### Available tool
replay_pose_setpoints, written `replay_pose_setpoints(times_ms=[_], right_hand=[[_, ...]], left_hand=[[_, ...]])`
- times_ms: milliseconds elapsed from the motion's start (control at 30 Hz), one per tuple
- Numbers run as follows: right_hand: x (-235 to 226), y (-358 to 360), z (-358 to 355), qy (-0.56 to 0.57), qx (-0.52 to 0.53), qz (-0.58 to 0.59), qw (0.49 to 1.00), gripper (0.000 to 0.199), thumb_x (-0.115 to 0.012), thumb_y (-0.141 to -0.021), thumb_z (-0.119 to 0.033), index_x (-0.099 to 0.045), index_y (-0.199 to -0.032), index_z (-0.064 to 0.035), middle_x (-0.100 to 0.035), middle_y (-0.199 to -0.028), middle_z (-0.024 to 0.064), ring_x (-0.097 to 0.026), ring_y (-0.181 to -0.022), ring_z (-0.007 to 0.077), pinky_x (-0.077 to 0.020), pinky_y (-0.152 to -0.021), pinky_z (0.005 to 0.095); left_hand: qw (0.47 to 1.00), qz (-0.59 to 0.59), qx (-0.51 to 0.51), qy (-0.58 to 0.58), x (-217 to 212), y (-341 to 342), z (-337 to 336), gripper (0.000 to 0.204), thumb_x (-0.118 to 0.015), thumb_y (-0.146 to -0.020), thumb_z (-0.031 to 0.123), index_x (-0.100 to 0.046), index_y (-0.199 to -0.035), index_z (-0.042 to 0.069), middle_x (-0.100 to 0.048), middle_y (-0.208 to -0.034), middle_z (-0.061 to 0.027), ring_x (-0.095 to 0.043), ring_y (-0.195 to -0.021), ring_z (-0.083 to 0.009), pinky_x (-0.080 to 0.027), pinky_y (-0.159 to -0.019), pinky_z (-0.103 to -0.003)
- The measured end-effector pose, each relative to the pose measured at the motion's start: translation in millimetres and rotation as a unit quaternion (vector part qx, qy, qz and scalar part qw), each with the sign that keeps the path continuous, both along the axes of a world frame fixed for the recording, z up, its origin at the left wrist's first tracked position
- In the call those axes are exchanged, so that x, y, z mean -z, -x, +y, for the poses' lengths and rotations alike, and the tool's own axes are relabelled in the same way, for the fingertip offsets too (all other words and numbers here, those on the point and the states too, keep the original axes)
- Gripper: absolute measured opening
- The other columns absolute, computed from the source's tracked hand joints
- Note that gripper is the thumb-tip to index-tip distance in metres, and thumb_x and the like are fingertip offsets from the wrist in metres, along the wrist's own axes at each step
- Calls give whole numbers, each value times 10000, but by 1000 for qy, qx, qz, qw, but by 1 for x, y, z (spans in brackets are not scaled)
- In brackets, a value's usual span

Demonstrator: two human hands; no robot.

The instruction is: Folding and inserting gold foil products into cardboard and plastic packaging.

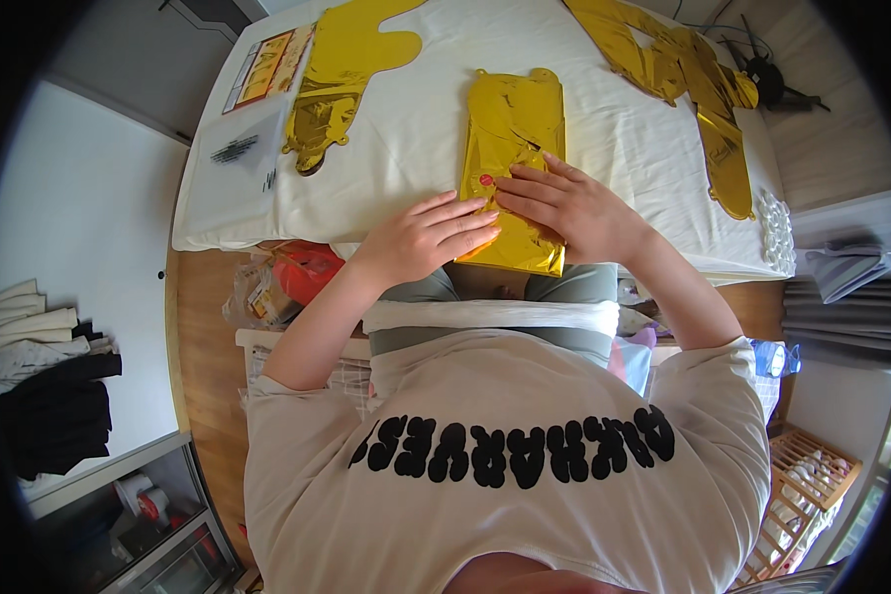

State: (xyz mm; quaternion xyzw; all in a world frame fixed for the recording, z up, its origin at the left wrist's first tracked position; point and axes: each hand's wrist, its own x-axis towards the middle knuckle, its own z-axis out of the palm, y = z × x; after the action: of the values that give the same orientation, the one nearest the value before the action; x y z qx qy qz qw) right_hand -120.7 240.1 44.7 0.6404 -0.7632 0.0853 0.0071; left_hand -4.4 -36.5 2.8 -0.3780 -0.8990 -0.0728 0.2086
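A gold foil balloon (510,104), folded into a long rectangle, lies in front of me and reaches the table's near edge. It is creased and bears a small round red sticker (486,180). My left hand (421,238) rests on its lower left part, fingers stretched out flat. My right hand (574,208) lies across its right side, its fingers extended toward the sticker. Both hands are open, pressing on the foil without gripping it. What lies under the palms is hidden.
Another gold foil balloon (351,64) is spread at the far left, beside clear plastic packaging (233,163) and a printed sheet (267,67). More gold foil (721,148) lies at the far right, near a black stand-like object (767,74). A white cloth (406,139) covers the table.
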Motion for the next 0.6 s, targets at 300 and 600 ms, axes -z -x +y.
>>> replay_pose_setpoints(times_ms=[300, 600], right_hand=[[2, 4, 0, -7, 10, -69, 998, 759, -754, -818, -111, -497, -1532, -109, -472, -1604, 81, -412, -1506, 300, -327, -1246, 516], [4, -7, 2, 26, 20, -47, 998, 597, -710, -917, -120, -544, -1490, -95, -508, -1575, 87, -441, -1486, 305, -349, -1233, 507]], left_hand=[[999, 7, -32, 26, -1, 2, 2, 431, -549, -1005, 182, -631, -1425, 137, -631, -1462, -45, -575, -1385, -223, -476, -1154, -422], [999, -29, -36, 23, -1, 3, 6, 434, -516, -1021, 165, -613, -1441, 115, -616, -1480, -68, -556, -1405, -229, -451, -1175, -422]])
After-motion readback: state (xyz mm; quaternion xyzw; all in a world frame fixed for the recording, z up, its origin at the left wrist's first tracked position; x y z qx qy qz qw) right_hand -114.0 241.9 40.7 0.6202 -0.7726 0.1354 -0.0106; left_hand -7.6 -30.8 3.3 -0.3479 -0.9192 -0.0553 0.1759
